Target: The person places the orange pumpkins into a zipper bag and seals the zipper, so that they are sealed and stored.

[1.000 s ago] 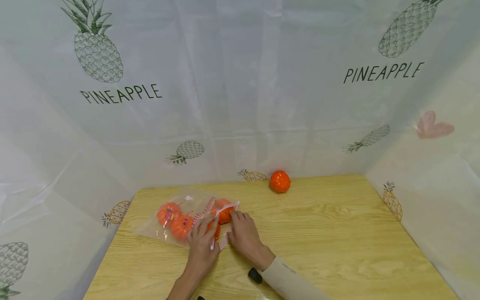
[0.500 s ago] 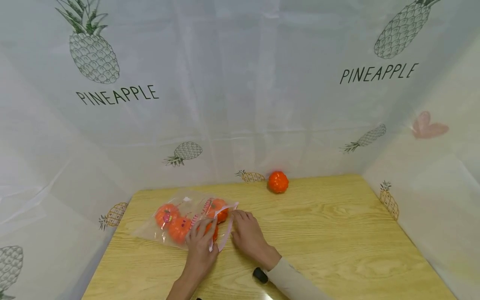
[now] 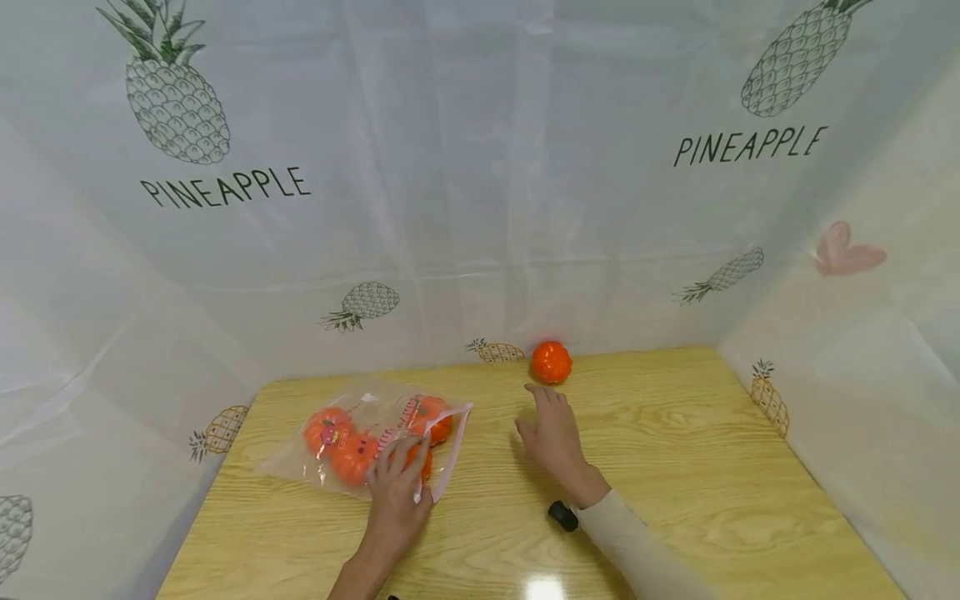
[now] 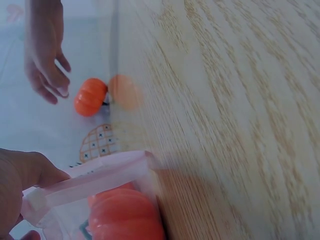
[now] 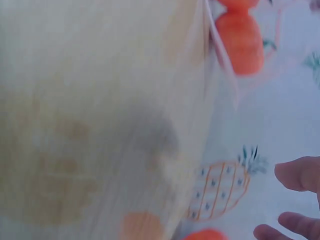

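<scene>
A clear plastic bag (image 3: 288, 461) with a pink rim lies on its side at the left of the table, several orange pumpkins (image 3: 352, 459) inside. My left hand (image 3: 395, 500) rests at the bag's mouth; in the left wrist view its fingers pinch the pink rim (image 4: 107, 172), which stands apart from the pumpkin behind it. My right hand (image 3: 557, 442) is over the table with fingers loosely extended, holding nothing. Just beyond its fingertips, at the table's back edge, sits a loose orange pumpkin (image 3: 551, 362). That pumpkin is partly cut off in the right wrist view.
The wooden table (image 3: 675, 467) has a white curtain (image 3: 480, 208) with pineapple prints behind it and at both sides. A black device (image 3: 563, 516) sits at my right wrist.
My right hand has left the bag's rim and moved right and forward toward the loose pumpkin. The left hand stays at the bag's mouth. The head view has shifted slightly.
</scene>
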Tool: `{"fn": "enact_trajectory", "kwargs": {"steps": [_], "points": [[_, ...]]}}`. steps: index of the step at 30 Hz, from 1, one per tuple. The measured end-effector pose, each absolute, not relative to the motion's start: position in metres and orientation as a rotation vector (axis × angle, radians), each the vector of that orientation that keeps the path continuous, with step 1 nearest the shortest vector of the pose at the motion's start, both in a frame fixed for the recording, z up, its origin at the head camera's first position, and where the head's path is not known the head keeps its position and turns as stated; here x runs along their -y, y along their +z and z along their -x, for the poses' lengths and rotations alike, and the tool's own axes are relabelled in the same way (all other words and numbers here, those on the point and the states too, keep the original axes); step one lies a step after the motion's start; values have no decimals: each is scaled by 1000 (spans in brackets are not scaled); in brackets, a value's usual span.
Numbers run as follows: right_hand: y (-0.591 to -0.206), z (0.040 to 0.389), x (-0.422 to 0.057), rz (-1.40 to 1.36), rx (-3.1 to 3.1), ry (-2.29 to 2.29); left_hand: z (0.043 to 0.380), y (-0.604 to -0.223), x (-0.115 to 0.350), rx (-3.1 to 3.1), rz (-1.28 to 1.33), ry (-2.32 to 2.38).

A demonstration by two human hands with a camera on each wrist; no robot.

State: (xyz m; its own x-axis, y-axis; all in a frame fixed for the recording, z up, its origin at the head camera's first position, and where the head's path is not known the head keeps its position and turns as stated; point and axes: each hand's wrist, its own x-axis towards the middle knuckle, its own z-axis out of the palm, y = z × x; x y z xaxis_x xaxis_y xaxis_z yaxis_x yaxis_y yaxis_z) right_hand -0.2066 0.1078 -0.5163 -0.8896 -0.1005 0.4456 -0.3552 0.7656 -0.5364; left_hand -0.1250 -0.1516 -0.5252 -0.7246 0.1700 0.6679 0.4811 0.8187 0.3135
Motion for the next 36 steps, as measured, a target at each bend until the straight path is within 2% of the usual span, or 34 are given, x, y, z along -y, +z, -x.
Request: {"fn": "enact_trajectory", "kwargs": {"steps": [14, 36], "points": [[-521, 262, -154, -115, 2650, 827, 125, -524, 151, 2371, 470, -620], [-519, 292, -157, -9, 2791, 897, 123, -525, 152, 2368, 465, -636]]}}
